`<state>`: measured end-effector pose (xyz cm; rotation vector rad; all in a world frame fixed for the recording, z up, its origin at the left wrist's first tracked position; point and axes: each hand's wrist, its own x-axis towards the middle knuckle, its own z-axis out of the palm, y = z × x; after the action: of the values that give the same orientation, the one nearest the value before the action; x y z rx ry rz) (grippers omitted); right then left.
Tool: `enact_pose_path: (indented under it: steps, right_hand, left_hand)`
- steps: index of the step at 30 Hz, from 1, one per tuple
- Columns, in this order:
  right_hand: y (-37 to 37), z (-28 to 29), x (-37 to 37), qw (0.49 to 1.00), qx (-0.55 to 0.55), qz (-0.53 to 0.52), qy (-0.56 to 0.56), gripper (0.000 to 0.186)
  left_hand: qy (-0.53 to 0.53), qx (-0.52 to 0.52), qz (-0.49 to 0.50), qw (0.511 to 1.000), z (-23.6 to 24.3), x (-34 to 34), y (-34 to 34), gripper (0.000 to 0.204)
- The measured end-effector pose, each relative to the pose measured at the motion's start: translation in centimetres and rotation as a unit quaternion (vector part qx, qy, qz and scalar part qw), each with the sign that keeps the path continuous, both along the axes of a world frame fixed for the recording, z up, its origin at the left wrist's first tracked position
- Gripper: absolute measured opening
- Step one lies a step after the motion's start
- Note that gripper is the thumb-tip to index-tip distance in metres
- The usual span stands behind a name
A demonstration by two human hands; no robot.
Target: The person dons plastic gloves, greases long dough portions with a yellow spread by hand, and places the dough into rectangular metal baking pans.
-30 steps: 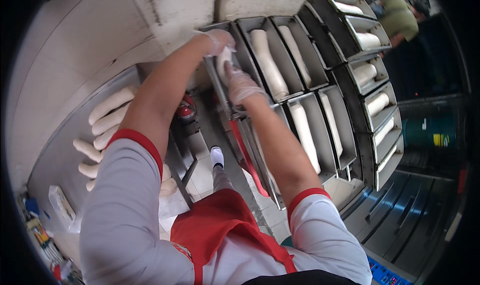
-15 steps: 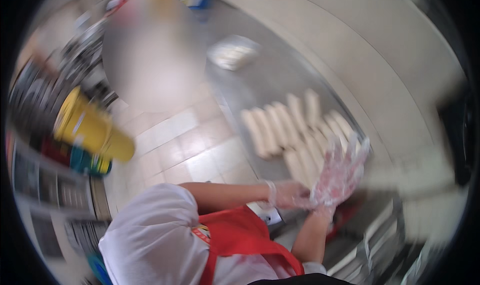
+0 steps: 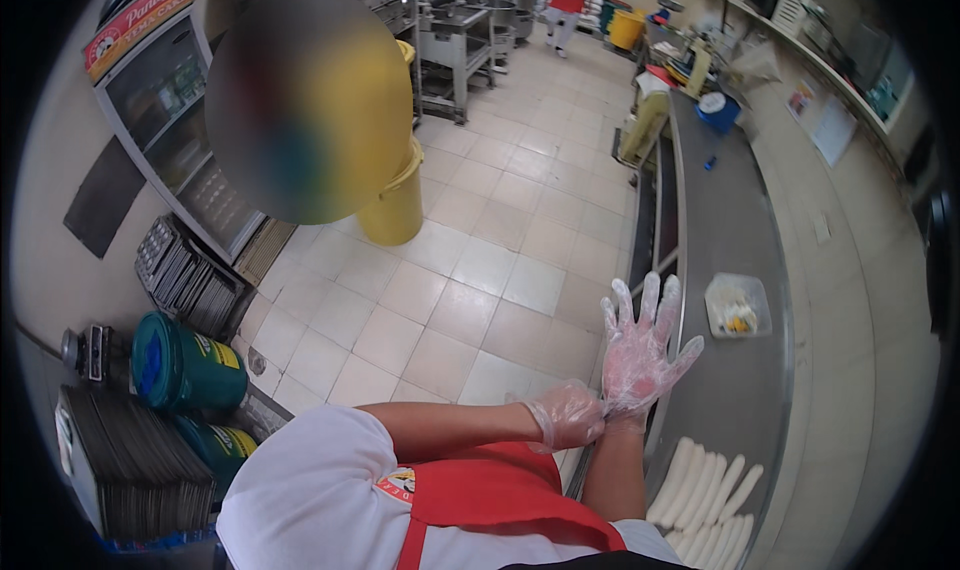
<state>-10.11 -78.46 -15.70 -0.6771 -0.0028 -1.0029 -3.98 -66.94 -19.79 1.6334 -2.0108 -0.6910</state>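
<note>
Head view. Left hand (image 3: 570, 415) pinching clear glove (image 3: 628, 394) at right wrist, left of grey counter (image 3: 735, 215); right hand (image 3: 641, 362) spread wide by counter's edge; dough rolls (image 3: 697, 485) on counter's near end.

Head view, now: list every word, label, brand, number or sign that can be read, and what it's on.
Printed wording is not copied out; these are its places.
Glass-door fridge: large, readable lettering on its red-and-orange header sign.
Red apron: badge with small, partly readable letters.
Upper teal bucket: yellow label, print too small.
Lower teal bucket: likewise.
White wall sheet: too small to read.
</note>
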Motion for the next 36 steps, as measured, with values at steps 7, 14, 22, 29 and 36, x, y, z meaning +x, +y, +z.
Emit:
enact_pose_path:
  steps: [7, 14, 22, 29, 36]
  right_hand:
    - [-17.4, -7.5, 11.0, 0.994, 0.07, -0.067, 0.042, 0.072]
    - [-39.0, -12.7, 23.4, 0.97, 0.125, -0.15, 0.147, 0.063]
    - [-54.1, -10.2, 50.0, 0.967, -0.041, -0.005, 0.251, 0.06]
    - [-66.9, -14.5, 70.8, 0.904, -0.113, -0.034, 0.411, 0.051]
    - [-79.9, -13.7, 81.0, 0.878, -0.093, -0.103, 0.458, 0.048]
  left_hand:
    - [0.163, 0.083, 0.095, 0.979, -3.8, 21.5, -13.7, 0.059]
    - [0.282, 0.07, 0.388, 0.875, -6.9, 49.2, -22.6, 0.072]
    - [0.598, -0.118, 0.452, 0.651, -8.7, 71.8, -31.2, 0.063]
    - [0.671, -0.328, 0.36, 0.56, -8.1, 98.6, -48.0, 0.064]
    - [0.662, -0.512, 0.417, 0.355, 1.3, 132.8, -60.2, 0.059]
